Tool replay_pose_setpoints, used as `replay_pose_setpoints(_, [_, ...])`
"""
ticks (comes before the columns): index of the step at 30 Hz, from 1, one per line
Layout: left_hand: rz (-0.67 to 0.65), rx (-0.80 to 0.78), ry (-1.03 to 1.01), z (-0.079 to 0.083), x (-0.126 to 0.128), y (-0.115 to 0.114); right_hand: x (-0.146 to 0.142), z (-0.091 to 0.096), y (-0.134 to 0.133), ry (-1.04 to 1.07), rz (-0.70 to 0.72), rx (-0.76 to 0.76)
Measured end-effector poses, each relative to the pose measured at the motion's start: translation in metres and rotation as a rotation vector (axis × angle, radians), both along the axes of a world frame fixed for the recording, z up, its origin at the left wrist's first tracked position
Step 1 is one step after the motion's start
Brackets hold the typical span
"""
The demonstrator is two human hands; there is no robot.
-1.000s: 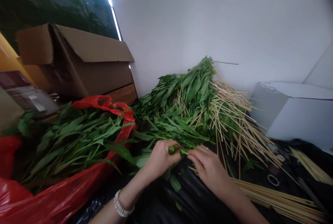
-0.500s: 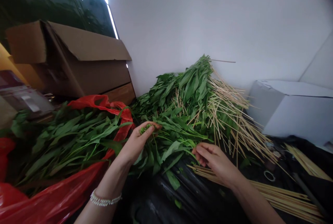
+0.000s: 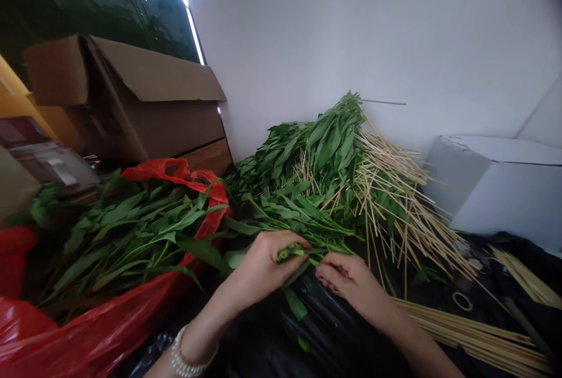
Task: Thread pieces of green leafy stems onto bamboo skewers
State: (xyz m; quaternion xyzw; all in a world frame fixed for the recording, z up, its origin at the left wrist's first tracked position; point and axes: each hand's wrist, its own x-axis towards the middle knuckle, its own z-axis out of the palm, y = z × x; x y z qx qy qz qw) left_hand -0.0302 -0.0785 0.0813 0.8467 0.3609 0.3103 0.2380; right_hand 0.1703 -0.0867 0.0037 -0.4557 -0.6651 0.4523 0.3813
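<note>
Far left there was a red bag [image 3: 88, 337] slumped open on the surface, stuffed with greens [image 3: 123, 232], and behind it a cardboard box [image 3: 144, 103] with its flap up. Moving in, a bracelet [image 3: 184, 363] sat on the wrist, and the left hand [image 3: 263, 267] was closed in a loose fist around a little bunch of stems [image 3: 290, 252], cut ends poking out between thumb and forefinger. That bunch was low in the middle, right at the front edge of the big heap [image 3: 316, 155], over the black sheet [image 3: 316, 331] covering the surface. The right hand [image 3: 351, 278] was just beside it, fingers curled in with the tips up against the same stems, but honestly I couldn't tell if it actually had a grip on them. Behind both hands the heap leaned on the wall, leaves to the left, bare skewers [image 3: 395, 202] fanning out on the right. Further right, loose sticks [image 3: 474, 337] lay flat in a row, a tape ring [image 3: 461, 302] sat near them, and a white box [image 3: 496, 191] stood at the far right edge.
</note>
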Motion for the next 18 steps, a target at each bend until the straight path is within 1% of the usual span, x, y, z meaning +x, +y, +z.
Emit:
replay_pose_setpoints(2, [-0.091,0.032,0.124,-0.006,0.006,-0.001,-0.002,0.0,-0.002,-0.041,0.009,0.046])
replay_pose_setpoints(4, [-0.142,0.048,0.199,-0.012,0.009,-0.002,-0.002,0.0,-0.005,-0.047,0.033,0.061])
replay_pose_setpoints(6, [-0.127,0.062,0.209,-0.018,0.009,-0.002,-0.003,0.002,-0.007,-0.034,0.062,0.048])
replay_pose_setpoints(8, [-0.087,0.054,0.155,-0.022,0.006,-0.002,-0.002,0.004,-0.008,-0.029,0.073,0.037])
replay_pose_setpoints(9, [-0.061,0.03,0.1,-0.023,0.003,-0.001,-0.001,0.004,-0.008,-0.03,0.056,0.053])
replay_pose_setpoints(11, [0.004,-0.087,-0.078,-0.024,-0.006,0.002,0.002,0.004,-0.005,-0.057,-0.03,0.139])
replay_pose_setpoints(14, [0.133,-0.383,-0.481,-0.023,-0.024,0.01,0.009,-0.005,0.005,-0.201,-0.25,0.411])
replay_pose_setpoints(15, [0.153,-0.48,-0.605,-0.023,-0.03,0.012,0.011,-0.009,0.008,-0.269,-0.308,0.513])
replay_pose_setpoints(17, [0.135,-0.626,-0.766,-0.024,-0.037,0.015,0.014,-0.018,0.014,-0.416,-0.35,0.684])
replay_pose_setpoints(18, [0.108,-0.678,-0.798,-0.024,-0.039,0.016,0.014,-0.022,0.016,-0.498,-0.349,0.745])
